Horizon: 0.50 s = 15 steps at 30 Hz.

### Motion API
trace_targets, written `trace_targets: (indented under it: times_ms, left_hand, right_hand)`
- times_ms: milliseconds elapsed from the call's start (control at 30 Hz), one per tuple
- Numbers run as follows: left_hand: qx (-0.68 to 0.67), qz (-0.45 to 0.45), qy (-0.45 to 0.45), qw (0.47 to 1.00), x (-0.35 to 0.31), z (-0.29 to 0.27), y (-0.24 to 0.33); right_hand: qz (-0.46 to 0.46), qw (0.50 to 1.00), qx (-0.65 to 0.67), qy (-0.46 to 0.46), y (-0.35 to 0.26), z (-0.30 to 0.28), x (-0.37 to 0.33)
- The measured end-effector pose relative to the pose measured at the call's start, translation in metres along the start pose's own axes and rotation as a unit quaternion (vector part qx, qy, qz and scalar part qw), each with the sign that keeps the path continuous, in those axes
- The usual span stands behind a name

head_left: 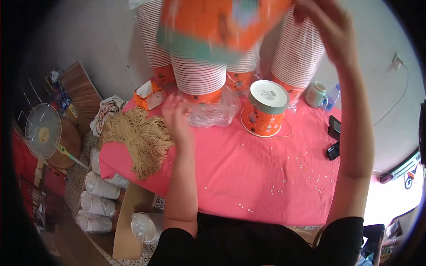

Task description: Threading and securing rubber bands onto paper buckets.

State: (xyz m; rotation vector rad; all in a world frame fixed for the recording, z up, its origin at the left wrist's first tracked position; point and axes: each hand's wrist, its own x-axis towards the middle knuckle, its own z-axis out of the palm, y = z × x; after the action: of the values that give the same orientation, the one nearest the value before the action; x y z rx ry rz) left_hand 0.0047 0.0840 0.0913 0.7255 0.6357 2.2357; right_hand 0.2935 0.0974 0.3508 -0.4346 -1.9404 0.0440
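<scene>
High at the top, my right hand (pixel 330 29) grips the right edge of an orange paper bucket (pixel 208 26) with a green base band; motion blurs the bucket. My left hand (pixel 177 116) hovers over the table with its fingers loosely apart and slightly blurred, holding nothing visible. It is nearest to the crumpled clear plastic wrap (pixel 213 116) and a bundle of tan strings (pixel 142 137). Another orange bucket (pixel 266 116) stands upside down, its white base (pixel 269 94) facing up and a thin cord looped around its foot.
Tall nested bucket stacks (pixel 199 75) in plastic line the back of the pink-covered table (pixel 230 177). An orange-and-white packet (pixel 149 94), a mug (pixel 315 94), a bottle (pixel 333 97) and two black devices (pixel 333 127) lie around. Small white beads (pixel 277 191) are scattered. A cardboard box (pixel 128 221) stands at lower left.
</scene>
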Motion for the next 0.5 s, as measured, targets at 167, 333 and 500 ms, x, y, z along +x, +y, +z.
trace_targets:
  times_ms: [167, 333, 500]
  left_hand:
    - [-0.106, -0.148, -0.239, 0.954, 0.017, -0.027, 0.001]
    - [-0.002, -0.269, -0.457, 0.848, 0.002, -0.05, 0.004]
    - [0.136, -0.239, -0.425, 0.862, -0.017, -0.021, 0.014]
  right_hand:
    - [0.19, 0.944, 0.219, -0.159, -0.022, 0.032, -0.099]
    - [0.238, 0.934, 0.223, -0.147, -0.008, 0.046, -0.158]
    - [0.231, 0.943, 0.085, -0.224, -0.006, 0.03, -0.174]
